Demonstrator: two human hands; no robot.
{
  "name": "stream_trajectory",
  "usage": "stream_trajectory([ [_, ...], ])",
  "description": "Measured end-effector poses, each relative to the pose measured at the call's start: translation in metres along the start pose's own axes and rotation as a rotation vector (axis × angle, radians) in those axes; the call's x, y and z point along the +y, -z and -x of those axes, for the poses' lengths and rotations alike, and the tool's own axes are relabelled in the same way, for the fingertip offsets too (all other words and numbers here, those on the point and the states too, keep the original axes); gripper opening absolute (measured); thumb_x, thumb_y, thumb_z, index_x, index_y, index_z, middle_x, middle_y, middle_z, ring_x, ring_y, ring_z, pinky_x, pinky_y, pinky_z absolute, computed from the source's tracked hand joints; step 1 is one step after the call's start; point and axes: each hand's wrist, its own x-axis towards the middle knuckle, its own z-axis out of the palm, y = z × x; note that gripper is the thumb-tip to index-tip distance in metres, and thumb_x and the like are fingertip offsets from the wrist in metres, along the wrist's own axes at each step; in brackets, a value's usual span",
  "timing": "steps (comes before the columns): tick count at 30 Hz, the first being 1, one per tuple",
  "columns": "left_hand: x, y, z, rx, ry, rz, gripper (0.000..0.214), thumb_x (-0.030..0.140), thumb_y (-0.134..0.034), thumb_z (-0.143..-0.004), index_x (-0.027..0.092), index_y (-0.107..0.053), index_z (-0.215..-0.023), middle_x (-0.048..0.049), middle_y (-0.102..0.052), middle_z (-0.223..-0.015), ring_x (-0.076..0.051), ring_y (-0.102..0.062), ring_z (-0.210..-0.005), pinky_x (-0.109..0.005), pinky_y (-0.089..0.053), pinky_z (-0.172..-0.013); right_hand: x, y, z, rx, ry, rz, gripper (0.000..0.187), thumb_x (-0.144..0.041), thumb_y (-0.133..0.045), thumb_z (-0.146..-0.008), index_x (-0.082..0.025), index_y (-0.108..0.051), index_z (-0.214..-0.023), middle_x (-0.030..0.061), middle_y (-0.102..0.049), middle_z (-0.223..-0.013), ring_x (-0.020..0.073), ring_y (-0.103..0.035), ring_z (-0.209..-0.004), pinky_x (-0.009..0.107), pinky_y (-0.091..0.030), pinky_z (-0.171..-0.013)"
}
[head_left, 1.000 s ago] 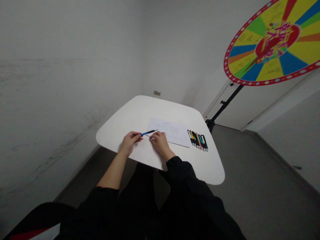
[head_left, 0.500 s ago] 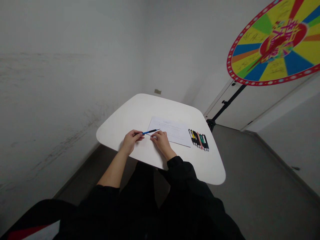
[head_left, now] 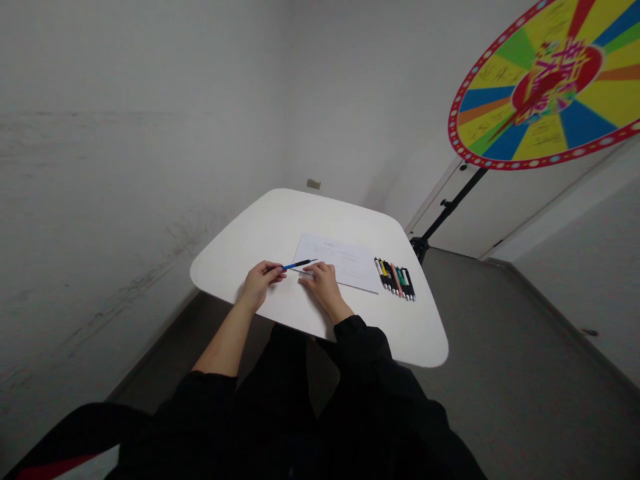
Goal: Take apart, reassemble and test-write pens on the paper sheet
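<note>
My left hand [head_left: 259, 283] pinches a blue pen [head_left: 295, 265] with a black section toward its thin end. The pen lies nearly level above the table, its thin end pointing right over the corner of a white sheet of paper [head_left: 345, 257] with faint writing. My right hand [head_left: 323, 283] rests at the lower left edge of that sheet, just right of and below the pen. Its thumb and forefinger are a little apart, and I see nothing held between them. To the right of the paper lies a row of several pens [head_left: 395, 279], black, yellow, pink, green and white.
The white table [head_left: 260, 223] has rounded corners and stands near two grey-white walls. A colourful prize wheel [head_left: 543, 133] on a black stand [head_left: 453, 207] rises at the right, in front of a door. Grey floor [head_left: 495, 320] shows to the right.
The thumb and forefinger of my right hand have parted slightly. My left hand keeps the blue pen almost in place. The view has shifted a little.
</note>
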Motion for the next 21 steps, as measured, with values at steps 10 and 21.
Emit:
stream_trajectory([
  [10,-0.001,0.0,-0.001,0.001,0.002,-0.005,0.051,0.048,-0.093,-0.062,0.015,-0.068,-0.093,-0.0077,-0.076,-0.083,-0.021,-0.075,-0.078,-0.033,-0.056,-0.075,-0.006,0.001,0.0,-0.054,0.053,0.045,0.004,-0.026,-0.081,-0.088,-0.027,-0.084,-0.09,0.0089,-0.071,-0.1,0.0288,-0.049,-0.104,0.044,-0.044,-0.097],
  [21,0.001,-0.001,0.0,0.011,0.008,0.042,0.05,0.046,-0.096,-0.058,0.016,-0.071,-0.088,-0.0069,-0.077,-0.081,-0.02,-0.074,-0.074,-0.032,-0.057,-0.073,0.009,0.0,-0.014,0.013,0.041,0.056,0.009,-0.024,-0.074,-0.092,-0.024,-0.082,-0.098,0.008,-0.075,-0.099,0.0264,-0.058,-0.1,0.042,-0.045,-0.096],
])
